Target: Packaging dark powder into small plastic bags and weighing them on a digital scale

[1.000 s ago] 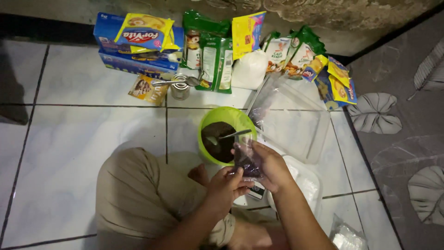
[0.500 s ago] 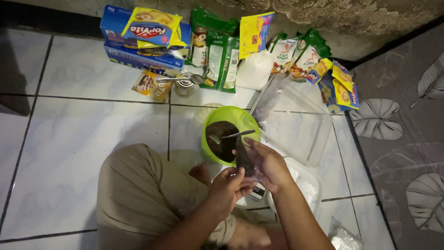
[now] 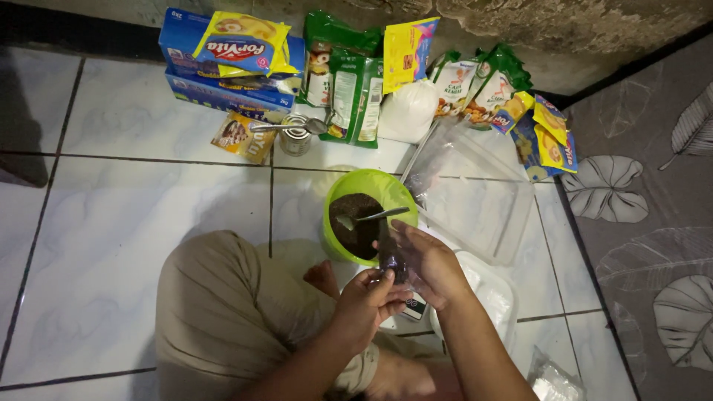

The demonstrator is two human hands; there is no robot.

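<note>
Seated on the tiled floor (image 3: pixel 111 245), knee drawn up, working close over the green bowl (image 3: pixel 369 194) so nothing spills far. Left hand (image 3: pixel 364 301) pinched on the lower end of a small clear pouch of dark powder (image 3: pixel 389 252), right hand (image 3: pixel 431 263) cupped behind it, keeping it upright just beside the bowl's rim. Spoon (image 3: pixel 371 217) left resting in the dark mix. Packets (image 3: pixel 356 82) lined against the wall, within reach.

You get dim, uneven light: glare on the glossy white tiled floor (image 3: pixel 148 193) left of your left hand (image 3: pixel 364 304), dark upper corners, soft edges.
</note>
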